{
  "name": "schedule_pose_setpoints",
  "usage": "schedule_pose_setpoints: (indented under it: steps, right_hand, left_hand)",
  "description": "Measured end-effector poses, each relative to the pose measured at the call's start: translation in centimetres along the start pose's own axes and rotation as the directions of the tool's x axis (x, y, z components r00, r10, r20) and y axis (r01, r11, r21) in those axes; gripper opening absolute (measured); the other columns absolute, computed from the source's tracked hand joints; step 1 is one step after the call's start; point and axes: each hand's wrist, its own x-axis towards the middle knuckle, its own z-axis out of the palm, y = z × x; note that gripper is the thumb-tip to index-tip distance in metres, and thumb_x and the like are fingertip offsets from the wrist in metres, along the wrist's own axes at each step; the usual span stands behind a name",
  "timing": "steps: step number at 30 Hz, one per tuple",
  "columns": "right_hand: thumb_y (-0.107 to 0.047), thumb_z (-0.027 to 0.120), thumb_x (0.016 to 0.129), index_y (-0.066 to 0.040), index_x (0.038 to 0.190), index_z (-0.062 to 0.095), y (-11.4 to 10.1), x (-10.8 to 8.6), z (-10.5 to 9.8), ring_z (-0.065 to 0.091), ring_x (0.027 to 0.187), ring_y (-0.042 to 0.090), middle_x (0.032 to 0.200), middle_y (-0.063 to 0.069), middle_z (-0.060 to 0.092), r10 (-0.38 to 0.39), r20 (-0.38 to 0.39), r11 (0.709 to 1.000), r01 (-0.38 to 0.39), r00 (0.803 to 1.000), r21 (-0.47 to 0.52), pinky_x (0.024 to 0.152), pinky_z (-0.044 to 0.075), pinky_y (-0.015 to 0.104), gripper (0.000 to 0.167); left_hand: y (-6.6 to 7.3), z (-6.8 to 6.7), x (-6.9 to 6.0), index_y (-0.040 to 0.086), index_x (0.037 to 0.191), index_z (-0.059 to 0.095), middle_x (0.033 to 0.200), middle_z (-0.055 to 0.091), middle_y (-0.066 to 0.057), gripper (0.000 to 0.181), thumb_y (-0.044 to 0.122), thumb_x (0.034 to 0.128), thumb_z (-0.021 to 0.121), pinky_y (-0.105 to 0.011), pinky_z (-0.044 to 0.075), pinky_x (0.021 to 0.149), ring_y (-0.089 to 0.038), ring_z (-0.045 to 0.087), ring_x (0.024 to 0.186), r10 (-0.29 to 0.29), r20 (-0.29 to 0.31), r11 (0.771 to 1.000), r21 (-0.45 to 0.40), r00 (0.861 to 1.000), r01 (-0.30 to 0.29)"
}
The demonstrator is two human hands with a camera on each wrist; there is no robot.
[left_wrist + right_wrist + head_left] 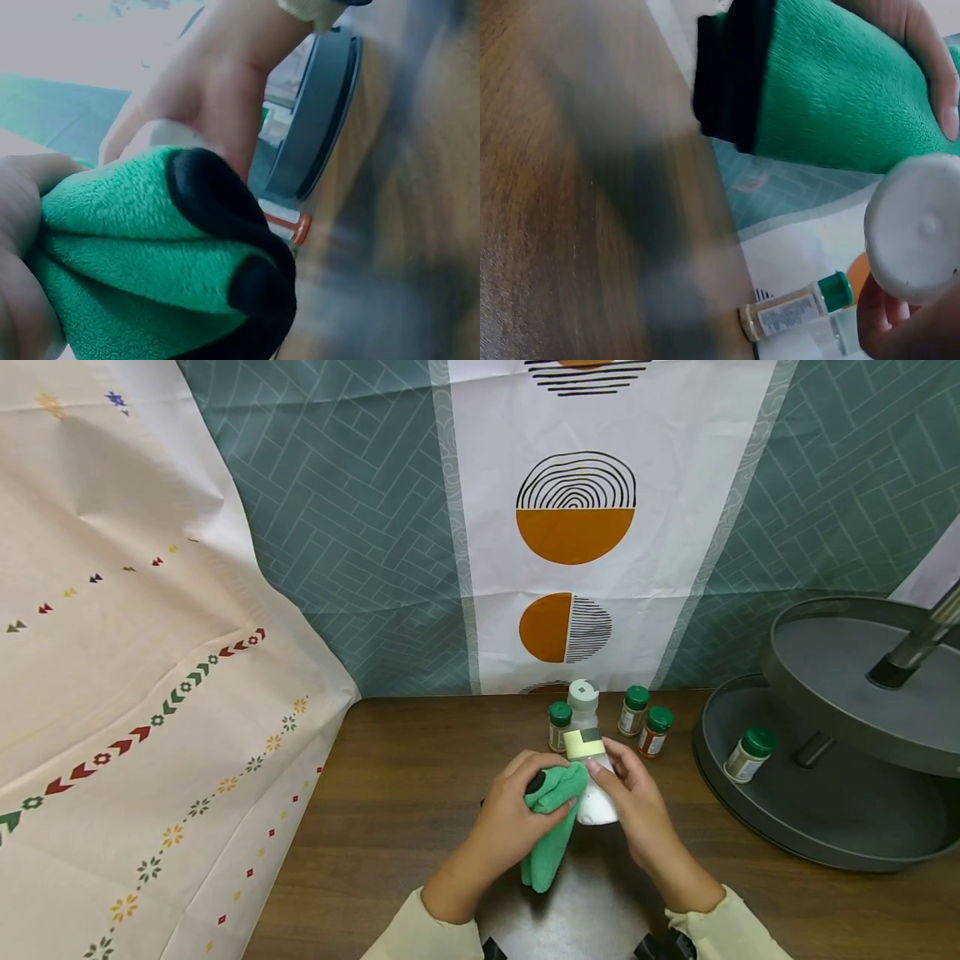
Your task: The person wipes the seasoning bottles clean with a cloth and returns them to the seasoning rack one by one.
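A green cloth (553, 847) with a black edge is bunched in my left hand (504, 810), whose fingers and thumb grip it. In the left wrist view the cloth's folds (142, 202) fill the near part. My right hand (639, 802) holds a white bottle (597, 807) with a pale yellow cap, tilted so its round base (922, 232) faces the right wrist camera. The cloth is against or very close to the bottle's left side; contact is hard to tell. Just behind stand a white-capped clear bottle (583, 697) and a green-lidded spice jar (558, 727).
Two more green-lidded spice jars, one pale (632, 712) and one reddish (654, 733), stand right of the bottles. A dark two-tier tray (817, 852) at the right bears another jar (750, 756) on its lower tier. Patterned cloth (382, 552) hangs behind the wooden table (390, 802).
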Motion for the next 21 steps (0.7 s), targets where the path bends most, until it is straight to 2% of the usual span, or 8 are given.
schedule_pose_setpoints:
  steps: [5,9,12,15,18,21]
  right_hand:
    - [-0.021,0.055,0.105,-0.003,0.147,0.041,0.1,0.5,-0.4,0.063,0.096,0.004,0.112,-0.009,0.061,0.015,-0.081,0.998,-0.011,0.997,0.060,0.078,0.055,0.021,0.048]
    - [-0.023,0.052,0.107,-0.003,0.145,0.040,0.0,0.7,-0.7,0.063,0.097,0.004,0.112,-0.008,0.062,-0.001,-0.113,0.991,0.015,0.994,0.129,0.078,0.056,0.020,0.045]
    - [-0.026,0.049,0.107,-0.004,0.144,0.039,-0.1,0.8,-0.9,0.063,0.100,0.005,0.114,-0.006,0.062,-0.001,-0.128,0.982,0.025,0.992,0.187,0.081,0.055,0.020,0.044]
    - [-0.030,0.048,0.108,-0.004,0.145,0.036,-0.3,0.7,-1.0,0.063,0.102,0.006,0.116,-0.005,0.061,0.020,-0.120,0.969,0.010,0.993,0.248,0.083,0.055,0.021,0.047]
    - [-0.033,0.046,0.108,-0.002,0.147,0.033,-0.4,0.6,-1.0,0.063,0.103,0.006,0.117,-0.003,0.060,0.040,-0.082,0.949,-0.012,0.996,0.314,0.085,0.056,0.021,0.052]
    - [-0.033,0.043,0.109,-0.003,0.147,0.032,-0.3,0.5,-1.0,0.062,0.107,0.005,0.120,-0.003,0.058,0.050,-0.027,0.916,-0.035,0.998,0.399,0.088,0.055,0.020,0.050]
  left_hand:
    - [-0.1,0.9,-0.3,0.024,0.123,0.064,0.116,0.064,0.004,0.045,0.012,0.0834,0.083,-0.026,0.053,0.093,-0.008,0.060,0.104,0.087,0.089,0.995,0.046,0.992,-0.092]
    - [-0.3,1.3,-0.3,0.024,0.123,0.064,0.116,0.064,0.005,0.045,0.014,0.0839,0.083,-0.024,0.053,0.093,-0.005,0.060,0.104,0.112,0.103,0.991,0.058,0.988,-0.118]
    - [-0.3,1.4,-0.2,0.024,0.123,0.063,0.118,0.064,0.004,0.045,0.016,0.0840,0.083,-0.025,0.053,0.093,-0.007,0.060,0.105,0.088,0.079,0.995,0.046,0.993,-0.091]
    - [-0.3,1.3,-0.1,0.024,0.124,0.064,0.118,0.064,0.003,0.046,0.015,0.0833,0.084,-0.027,0.052,0.093,-0.010,0.061,0.107,0.031,0.027,1.000,-0.008,0.999,-0.030]
    - [-0.2,1.3,0.0,0.025,0.123,0.064,0.119,0.064,0.004,0.046,0.015,0.0832,0.084,-0.029,0.052,0.093,-0.013,0.061,0.108,-0.025,-0.031,0.996,-0.086,0.999,0.023]
    - [-0.1,1.2,0.0,0.026,0.123,0.064,0.121,0.063,0.005,0.045,0.015,0.0837,0.083,-0.031,0.052,0.095,-0.015,0.061,0.110,-0.048,-0.072,0.989,-0.144,0.996,0.037]
